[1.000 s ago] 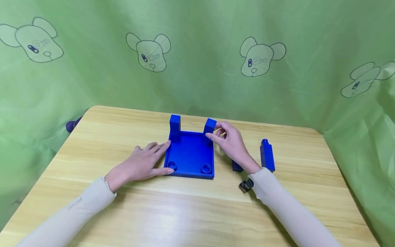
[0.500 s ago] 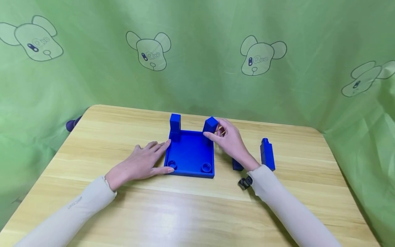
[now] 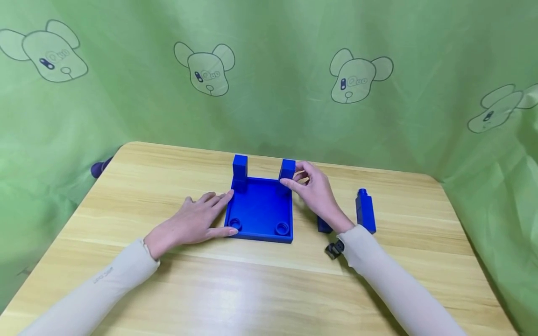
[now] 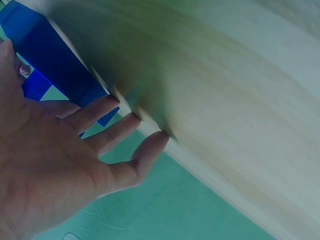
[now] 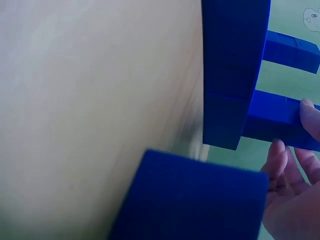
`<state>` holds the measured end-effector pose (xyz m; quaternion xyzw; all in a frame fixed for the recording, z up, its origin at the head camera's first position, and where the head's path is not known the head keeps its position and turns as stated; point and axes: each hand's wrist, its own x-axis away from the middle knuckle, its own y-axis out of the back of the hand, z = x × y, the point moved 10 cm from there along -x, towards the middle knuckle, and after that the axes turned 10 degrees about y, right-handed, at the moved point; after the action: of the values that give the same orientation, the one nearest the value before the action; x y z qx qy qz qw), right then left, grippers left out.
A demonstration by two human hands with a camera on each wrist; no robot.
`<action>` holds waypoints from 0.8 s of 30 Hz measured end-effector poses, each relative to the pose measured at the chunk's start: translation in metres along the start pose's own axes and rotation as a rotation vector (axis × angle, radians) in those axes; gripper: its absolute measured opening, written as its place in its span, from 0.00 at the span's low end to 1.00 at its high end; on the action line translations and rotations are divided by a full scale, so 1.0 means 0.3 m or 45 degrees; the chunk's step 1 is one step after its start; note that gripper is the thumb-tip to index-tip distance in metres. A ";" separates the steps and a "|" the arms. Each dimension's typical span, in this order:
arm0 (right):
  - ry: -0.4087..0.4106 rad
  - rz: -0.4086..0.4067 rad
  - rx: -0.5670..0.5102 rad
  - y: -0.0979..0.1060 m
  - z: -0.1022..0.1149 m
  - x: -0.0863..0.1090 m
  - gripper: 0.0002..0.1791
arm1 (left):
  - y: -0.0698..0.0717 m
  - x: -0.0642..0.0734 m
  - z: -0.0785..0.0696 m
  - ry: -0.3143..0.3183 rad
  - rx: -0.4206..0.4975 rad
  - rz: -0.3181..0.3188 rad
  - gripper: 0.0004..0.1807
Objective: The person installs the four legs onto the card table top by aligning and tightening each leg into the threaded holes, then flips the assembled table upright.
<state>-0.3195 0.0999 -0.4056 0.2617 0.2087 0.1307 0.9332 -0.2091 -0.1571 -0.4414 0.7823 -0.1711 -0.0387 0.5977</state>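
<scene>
A blue square toy tabletop [image 3: 260,210] with a raised rim lies on the table, its inner side up. Blue legs stand upright at its two far corners, a left leg [image 3: 240,167] and a right leg [image 3: 287,169]. My right hand [image 3: 316,192] pinches the right leg between thumb and fingers; the thumb also shows on this leg [image 5: 272,112] in the right wrist view. Flat and spread, my left hand [image 3: 193,219] touches the tabletop's left edge with fingertips and thumb. Round sockets [image 3: 282,228] show in the two near corners.
Right of the tabletop, a blue leg [image 3: 366,213] with a knob at its end lies on the wooden table [image 3: 235,289]. Another leg [image 3: 324,225] is partly hidden under my right wrist. A green curtain [image 3: 277,112] hangs behind the table.
The right leg has turned about its upright axis in my right hand: a corner faced me half a second ago, now a flat side does. My left hand stays put.
</scene>
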 end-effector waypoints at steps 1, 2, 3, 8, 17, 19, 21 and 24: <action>-0.005 -0.004 -0.001 0.001 0.000 0.002 0.22 | 0.000 0.000 0.000 0.001 0.000 0.000 0.58; -0.010 -0.008 0.000 0.001 0.000 0.004 0.23 | 0.000 0.000 0.000 0.001 0.001 0.000 0.58; -0.013 -0.012 -0.002 0.000 0.001 0.005 0.23 | 0.000 0.000 0.000 0.002 0.001 0.001 0.58; -0.005 -0.032 0.020 0.001 0.008 0.009 0.23 | 0.001 -0.001 -0.003 -0.002 -0.007 0.003 0.58; -0.030 -0.045 0.000 -0.007 0.012 0.027 0.23 | 0.003 -0.002 -0.003 0.010 -0.031 0.032 0.58; -0.044 -0.034 -0.017 -0.008 0.008 0.038 0.23 | 0.002 -0.001 -0.006 0.004 -0.032 0.042 0.58; -0.037 -0.021 -0.031 -0.006 0.007 0.048 0.22 | 0.002 -0.002 -0.008 -0.005 -0.024 0.047 0.58; -0.008 0.000 -0.053 0.001 0.016 0.064 0.26 | 0.006 0.000 -0.007 -0.005 -0.005 0.055 0.58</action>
<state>-0.3006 0.1049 -0.4080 0.2425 0.2031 0.1344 0.9391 -0.2090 -0.1556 -0.4390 0.7772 -0.1892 -0.0276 0.5995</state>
